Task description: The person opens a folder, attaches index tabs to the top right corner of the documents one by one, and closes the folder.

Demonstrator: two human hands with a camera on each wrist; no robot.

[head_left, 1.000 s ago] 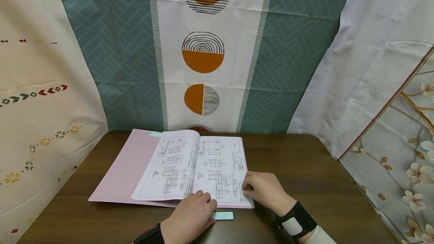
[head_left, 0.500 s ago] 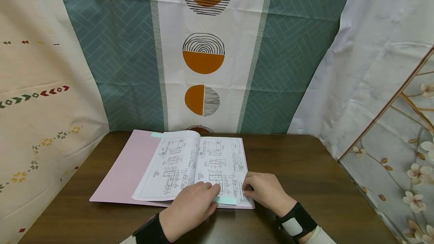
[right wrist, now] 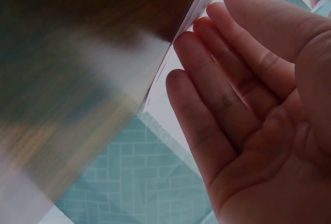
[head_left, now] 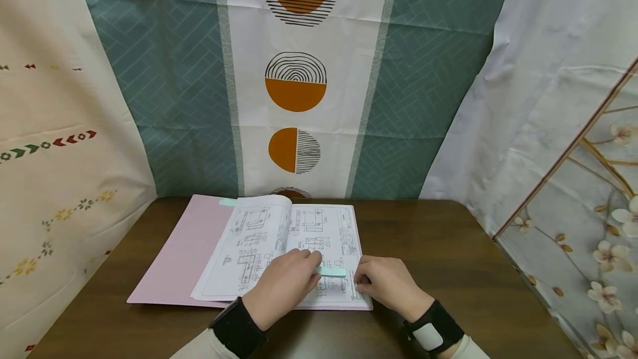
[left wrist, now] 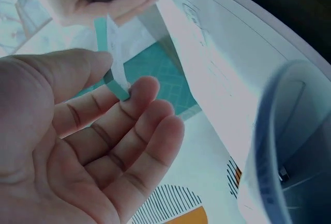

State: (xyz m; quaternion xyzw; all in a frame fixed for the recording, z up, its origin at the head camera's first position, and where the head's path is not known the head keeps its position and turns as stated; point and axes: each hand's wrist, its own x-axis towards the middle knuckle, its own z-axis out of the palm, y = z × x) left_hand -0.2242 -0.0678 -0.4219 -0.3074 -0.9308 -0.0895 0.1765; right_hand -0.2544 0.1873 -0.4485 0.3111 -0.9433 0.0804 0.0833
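Observation:
A light teal sticky-note strip (head_left: 333, 271) is held in my left hand (head_left: 285, 286), pinched between thumb and index finger. The left wrist view shows the strip (left wrist: 111, 61) end-on, the other fingers loosely extended. It overlaps the lower part of the right-hand page (head_left: 319, 227), which carries technical drawings. The facing page (head_left: 249, 254) curves up at the fold, over a pink folder cover (head_left: 174, 270). My right hand (head_left: 387, 283) rests at the right page edge, thumb and fingertips touching it. In the right wrist view the right hand's fingers (right wrist: 212, 105) lie loosely bent with nothing between them.
Another teal tab (head_left: 227, 202) sticks out at the top of the left page. The folder lies on a dark brown table (head_left: 413, 231). Patterned cloths hang behind (head_left: 194, 98) and along both sides.
My left hand has lifted the teal strip from the table in front of the folder and moved it forward over the right page. The right hand has stayed at the page edge.

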